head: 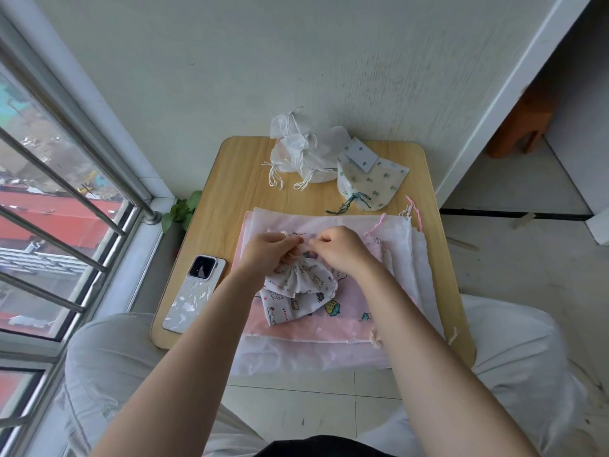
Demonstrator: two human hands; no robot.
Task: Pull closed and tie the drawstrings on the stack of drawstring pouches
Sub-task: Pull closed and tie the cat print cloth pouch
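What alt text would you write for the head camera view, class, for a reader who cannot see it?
Both hands, left hand and right hand, pinch the drawstrings of a gathered white cartoon-print fabric pouch on a stack of flat pink and white pouches on a small wooden table. Tied white pouches, a cactus-print pouch and a white-cased phone lie around.

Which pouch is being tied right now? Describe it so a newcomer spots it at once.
Start at the wooden table and find the flat stack of pink and white pouches at its near end. On top lies the cartoon-print pouch, gathered at its neck under the left hand and right hand. Only it is bunched.
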